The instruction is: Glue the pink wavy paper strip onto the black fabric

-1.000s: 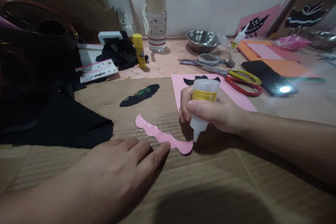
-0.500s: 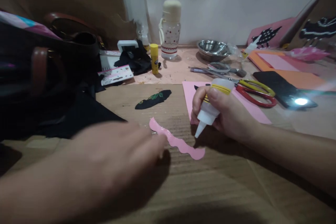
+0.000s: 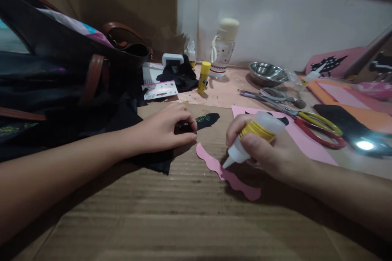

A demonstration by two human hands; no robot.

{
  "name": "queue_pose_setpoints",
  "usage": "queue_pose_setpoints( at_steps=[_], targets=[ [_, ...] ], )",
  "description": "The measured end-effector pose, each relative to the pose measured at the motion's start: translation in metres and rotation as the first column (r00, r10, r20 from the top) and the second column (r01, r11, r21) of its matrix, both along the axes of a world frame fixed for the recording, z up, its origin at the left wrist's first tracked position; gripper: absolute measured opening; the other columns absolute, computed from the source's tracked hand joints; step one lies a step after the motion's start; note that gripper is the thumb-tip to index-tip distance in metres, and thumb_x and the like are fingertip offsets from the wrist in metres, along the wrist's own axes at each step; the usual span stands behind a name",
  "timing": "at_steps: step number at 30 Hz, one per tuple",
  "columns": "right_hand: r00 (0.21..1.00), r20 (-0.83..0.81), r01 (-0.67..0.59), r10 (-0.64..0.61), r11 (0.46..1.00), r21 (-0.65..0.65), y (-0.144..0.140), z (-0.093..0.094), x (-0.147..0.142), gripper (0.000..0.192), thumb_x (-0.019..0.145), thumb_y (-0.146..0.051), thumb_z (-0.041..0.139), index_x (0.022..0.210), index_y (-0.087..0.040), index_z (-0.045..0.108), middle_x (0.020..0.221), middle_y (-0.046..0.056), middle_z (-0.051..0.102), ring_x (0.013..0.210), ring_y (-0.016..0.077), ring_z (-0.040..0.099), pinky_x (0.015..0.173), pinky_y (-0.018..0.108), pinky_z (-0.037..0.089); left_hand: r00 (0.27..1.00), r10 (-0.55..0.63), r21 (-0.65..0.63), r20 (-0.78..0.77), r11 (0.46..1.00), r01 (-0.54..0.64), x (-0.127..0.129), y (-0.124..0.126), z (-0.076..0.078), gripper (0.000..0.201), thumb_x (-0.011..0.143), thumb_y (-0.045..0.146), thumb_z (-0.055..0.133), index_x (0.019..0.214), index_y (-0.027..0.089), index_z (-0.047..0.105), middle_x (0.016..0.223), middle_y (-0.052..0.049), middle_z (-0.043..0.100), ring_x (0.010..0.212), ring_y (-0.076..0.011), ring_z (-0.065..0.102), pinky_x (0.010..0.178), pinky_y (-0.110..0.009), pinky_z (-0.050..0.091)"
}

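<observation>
My right hand [image 3: 266, 151] grips a white glue bottle [image 3: 260, 128] with a yellow label, tilted so its nozzle points down. The nozzle tip meets or hovers just over a wavy pink paper strip [image 3: 237, 183] lying on the cardboard [image 3: 147, 212]. My left hand [image 3: 167, 128] rests to the left of the strip's upper end, fingers bent and a gap between thumb and forefinger. It covers part of a black fabric piece [image 3: 211, 120] with green glitter. Black cloth [image 3: 156, 161] lies under the left wrist.
Scissors [image 3: 320, 130] and a phone [image 3: 343, 126] with its light on lie right, beside pink paper [image 3: 315, 151]. Behind stand a yellow glue stick [image 3: 203, 77], a water bottle [image 3: 225, 49] and a metal bowl [image 3: 268, 74]. A dark bag [image 3: 61, 73] fills the left.
My left hand has moved back and away from the pink strip, toward the black fabric piece. The glue nozzle has come to the strip's middle. The view has shifted left.
</observation>
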State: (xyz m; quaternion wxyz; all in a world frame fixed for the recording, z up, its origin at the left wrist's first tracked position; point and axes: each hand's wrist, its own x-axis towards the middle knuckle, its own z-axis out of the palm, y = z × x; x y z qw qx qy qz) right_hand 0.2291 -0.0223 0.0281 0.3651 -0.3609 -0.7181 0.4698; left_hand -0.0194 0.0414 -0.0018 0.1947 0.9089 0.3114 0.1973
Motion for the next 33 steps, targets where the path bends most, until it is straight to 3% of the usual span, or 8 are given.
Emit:
queue_pose_setpoints(
  at_steps=[4, 7, 10, 12, 16, 20, 27, 33],
  targets=[
    [0.999, -0.027, -0.042, 0.047, 0.987, 0.154, 0.019, -0.002, -0.026, 0.039, 0.096, -0.051, 0.068, 0.076, -0.018, 0.061, 0.068, -0.002, 0.059, 0.06, 0.0101, 0.054, 0.054, 0.022, 0.042, 0.999, 0.017, 0.021, 0.028, 1.0, -0.017, -0.003, -0.001, 0.005, 0.017, 0.093, 0.034, 0.059, 0.091, 0.02, 0.067, 0.096, -0.004, 0.069, 0.095, -0.0214, 0.061, 0.086, -0.033, 0.048],
    [0.991, -0.13, 0.054, -0.033, 0.985, 0.162, 0.029, -0.013, -0.033, 0.039, 0.096, -0.052, 0.068, 0.079, -0.018, 0.062, 0.066, -0.005, 0.055, 0.059, 0.0084, 0.051, 0.054, 0.021, 0.043, 0.997, 0.06, 0.061, -0.043, 0.996, -0.057, 0.0, -0.024, 0.016, 0.016, 0.092, 0.025, 0.053, 0.086, 0.021, 0.067, 0.081, -0.002, 0.068, 0.073, -0.0199, 0.061, 0.066, -0.031, 0.043],
    [0.978, -0.16, 0.151, -0.136, 0.985, 0.087, 0.032, -0.022, -0.03, 0.041, 0.094, -0.056, 0.068, 0.08, -0.017, 0.061, 0.063, -0.006, 0.051, 0.055, 0.0074, 0.048, 0.053, 0.02, 0.043, 0.956, 0.08, 0.362, -0.282, 0.932, 0.029, 0.009, -0.069, 0.02, 0.016, 0.086, 0.018, 0.052, 0.073, 0.021, 0.061, 0.065, -0.002, 0.061, 0.051, -0.0176, 0.049, 0.05, -0.031, 0.031],
    [0.98, -0.147, 0.142, -0.132, 0.988, 0.066, 0.031, -0.025, -0.028, 0.041, 0.094, -0.055, 0.069, 0.079, -0.017, 0.062, 0.064, -0.006, 0.053, 0.056, 0.0076, 0.049, 0.053, 0.02, 0.044, 0.973, 0.053, 0.521, -0.225, 0.851, 0.074, 0.016, -0.1, 0.017, 0.013, 0.08, 0.014, 0.053, 0.072, 0.022, 0.06, 0.064, 0.0, 0.06, 0.044, -0.017, 0.042, 0.044, -0.034, 0.026],
    [0.99, -0.126, 0.073, -0.065, 0.995, 0.063, 0.029, -0.026, -0.029, 0.035, 0.094, -0.05, 0.071, 0.081, -0.018, 0.062, 0.068, -0.004, 0.056, 0.06, 0.0086, 0.053, 0.054, 0.02, 0.044, 0.898, 0.13, 0.547, -0.421, 0.826, 0.136, 0.023, -0.136, 0.004, 0.035, 0.091, 0.013, 0.047, 0.118, 0.012, 0.069, 0.106, -0.009, 0.078, 0.049, -0.016, 0.057, 0.041, -0.032, 0.036],
    [0.99, -0.137, -0.024, 0.025, 1.0, 0.012, 0.024, -0.025, -0.031, 0.032, 0.095, -0.045, 0.071, 0.08, -0.02, 0.059, 0.069, -0.004, 0.056, 0.062, 0.0106, 0.056, 0.057, 0.023, 0.045, 0.863, 0.163, 0.572, -0.478, 0.803, 0.165, 0.024, -0.137, -0.003, 0.045, 0.092, 0.013, 0.044, 0.131, 0.005, 0.066, 0.123, -0.019, 0.075, 0.05, -0.0156, 0.06, 0.039, -0.03, 0.042],
    [0.995, -0.078, -0.061, 0.068, 0.994, 0.091, 0.022, -0.023, -0.033, 0.035, 0.096, -0.038, 0.069, 0.071, -0.021, 0.052, 0.063, -0.004, 0.052, 0.059, 0.0098, 0.052, 0.054, 0.021, 0.042, 0.872, 0.143, 0.64, -0.468, 0.736, 0.223, 0.026, -0.131, -0.007, 0.046, 0.09, 0.009, 0.044, 0.127, 0.005, 0.07, 0.111, -0.017, 0.079, 0.045, -0.0148, 0.06, 0.035, -0.027, 0.042],
    [0.996, -0.01, -0.094, 0.094, 0.995, 0.022, 0.019, -0.022, -0.032, 0.038, 0.096, -0.045, 0.067, 0.071, -0.021, 0.051, 0.065, -0.001, 0.058, 0.058, 0.0131, 0.059, 0.052, 0.025, 0.042, 0.873, 0.152, 0.598, -0.464, 0.781, 0.182, 0.03, -0.133, -0.005, 0.04, 0.093, 0.012, 0.044, 0.122, 0.007, 0.072, 0.103, -0.016, 0.079, 0.053, -0.0161, 0.065, 0.04, -0.026, 0.046]
  ],
)
